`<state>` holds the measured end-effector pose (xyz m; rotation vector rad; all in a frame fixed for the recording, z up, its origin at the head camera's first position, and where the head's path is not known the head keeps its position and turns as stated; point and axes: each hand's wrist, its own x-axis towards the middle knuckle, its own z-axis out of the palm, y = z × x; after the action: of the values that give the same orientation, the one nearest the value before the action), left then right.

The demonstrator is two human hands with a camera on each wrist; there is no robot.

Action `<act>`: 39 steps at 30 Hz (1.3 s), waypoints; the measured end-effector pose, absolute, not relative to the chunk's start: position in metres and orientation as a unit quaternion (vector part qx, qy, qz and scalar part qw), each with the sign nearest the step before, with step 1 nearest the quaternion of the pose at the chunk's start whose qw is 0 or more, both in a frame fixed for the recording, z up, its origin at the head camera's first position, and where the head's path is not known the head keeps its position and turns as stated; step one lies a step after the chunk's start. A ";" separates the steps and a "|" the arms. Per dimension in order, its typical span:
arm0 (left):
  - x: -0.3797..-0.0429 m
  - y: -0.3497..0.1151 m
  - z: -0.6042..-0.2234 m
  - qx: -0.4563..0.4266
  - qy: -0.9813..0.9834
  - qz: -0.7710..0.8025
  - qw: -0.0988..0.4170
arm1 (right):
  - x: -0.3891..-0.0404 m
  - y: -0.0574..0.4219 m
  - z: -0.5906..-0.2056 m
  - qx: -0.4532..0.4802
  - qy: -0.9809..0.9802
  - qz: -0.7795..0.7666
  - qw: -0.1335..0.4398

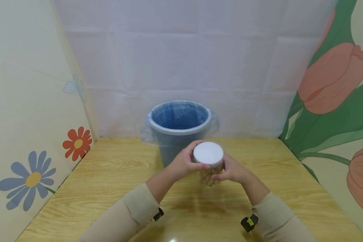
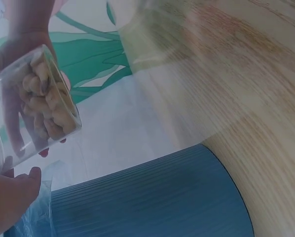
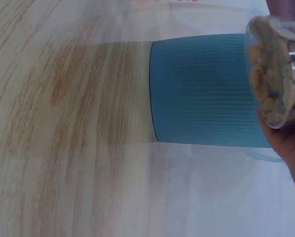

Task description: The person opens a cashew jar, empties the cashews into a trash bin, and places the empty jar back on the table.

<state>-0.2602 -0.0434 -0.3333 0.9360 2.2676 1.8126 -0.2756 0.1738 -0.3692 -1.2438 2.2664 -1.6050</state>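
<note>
A clear jar of tan, lumpy pieces, with a white lid, is held up in front of the bin. My left hand grips around the lid, its thumb along the near edge. My right hand grips the jar's body from the right. In the left wrist view the jar tilts on the picture, with the left hand at its lid end. The right wrist view shows the jar's bottom, and the right hand beside it.
A blue bin lined with a clear plastic bag stands at the table's back, just behind the hands. Its mouth faces up. The wood-grain table is bounded by a white sheet and flower-printed panels on both sides.
</note>
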 end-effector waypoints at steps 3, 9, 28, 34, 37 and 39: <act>-0.259 -0.041 -0.333 0.293 0.753 0.588 0.029 | -0.276 0.173 -0.369 -0.392 0.752 -0.529 0.040; -0.248 -0.039 -0.322 0.265 0.767 0.584 0.017 | -0.276 0.170 -0.369 -0.361 0.767 -0.531 0.020; -0.266 -0.052 -0.329 0.338 0.728 0.592 0.067 | -0.276 0.174 -0.363 -0.366 0.766 -0.528 0.013; -0.273 -0.057 -0.331 0.368 0.707 0.598 0.084 | -0.274 0.175 -0.360 -0.401 0.743 -0.535 0.039; -0.273 -0.059 -0.332 0.381 0.701 0.595 0.096 | -0.273 0.175 -0.359 -0.407 0.737 -0.536 0.063; -0.273 -0.059 -0.332 0.387 0.697 0.595 0.103 | -0.272 0.175 -0.358 -0.406 0.733 -0.540 0.081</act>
<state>-0.2731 -0.0594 -0.3321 1.1405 2.0561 1.7567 -0.2717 0.1749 -0.3583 -1.2143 2.1893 -1.6137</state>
